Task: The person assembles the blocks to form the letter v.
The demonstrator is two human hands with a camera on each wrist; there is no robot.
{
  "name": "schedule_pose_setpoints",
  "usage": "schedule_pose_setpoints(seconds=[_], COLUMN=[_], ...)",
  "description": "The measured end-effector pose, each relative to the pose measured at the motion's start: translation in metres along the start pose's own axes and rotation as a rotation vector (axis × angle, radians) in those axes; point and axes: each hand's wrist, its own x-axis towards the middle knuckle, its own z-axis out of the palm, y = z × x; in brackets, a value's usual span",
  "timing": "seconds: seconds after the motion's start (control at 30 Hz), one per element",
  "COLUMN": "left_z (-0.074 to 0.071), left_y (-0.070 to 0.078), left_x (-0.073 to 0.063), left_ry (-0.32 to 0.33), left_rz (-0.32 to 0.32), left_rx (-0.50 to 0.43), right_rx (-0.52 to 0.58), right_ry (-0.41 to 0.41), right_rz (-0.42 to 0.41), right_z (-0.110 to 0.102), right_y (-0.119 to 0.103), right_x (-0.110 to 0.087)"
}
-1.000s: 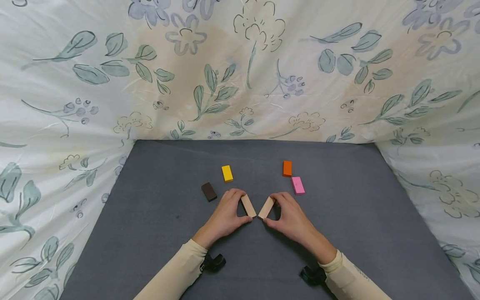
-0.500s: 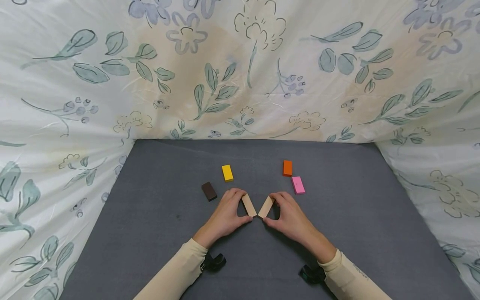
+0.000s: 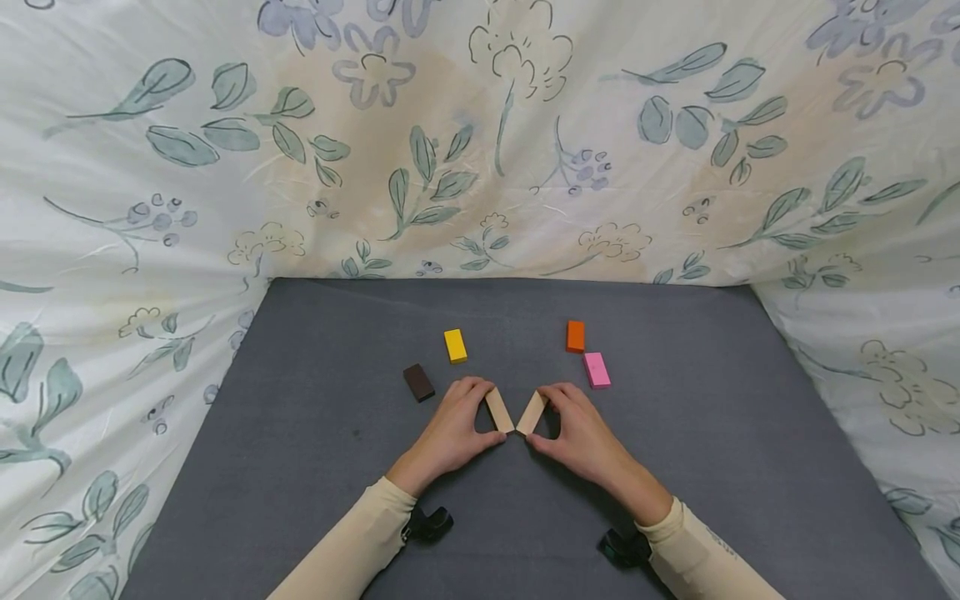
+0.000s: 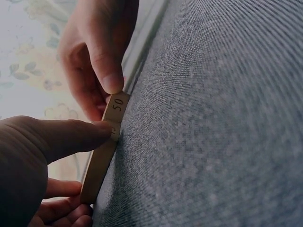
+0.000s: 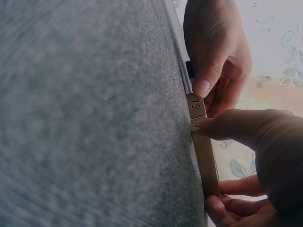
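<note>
A: Grey felt mat (image 3: 675, 467) underneath, plain and dark, and all around it a cream sheet (image 3: 480, 167) printed with teal-green leaves and pale lilac flowers.

B: Colours on the mat: a yellow block (image 3: 454, 346), an orange block (image 3: 574, 336), a pink block (image 3: 596, 370), a dark brown block (image 3: 417, 382).

A: The left pale wood block (image 3: 498, 410) and the right pale wood block (image 3: 532, 413) are a light tan; the wrist views show dark numerals on their ends.

B: Cream sleeves (image 3: 352, 550) too, with black wrist straps (image 3: 427, 523).
</note>
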Motion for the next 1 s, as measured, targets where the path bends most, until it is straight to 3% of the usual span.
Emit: schedule_pose_setpoints(seconds=[1.0], left_z=[0.0006], left_y=[-0.0007], left_x=[0.0], left_ry=[0.0], left_rz=[0.007], left_rx=[-0.004], right_rx=[0.0], right_ry=[-0.016], right_rz=[0.002], right_z=[-0.0002], right_y=[-0.0006], right_x=[0.0001])
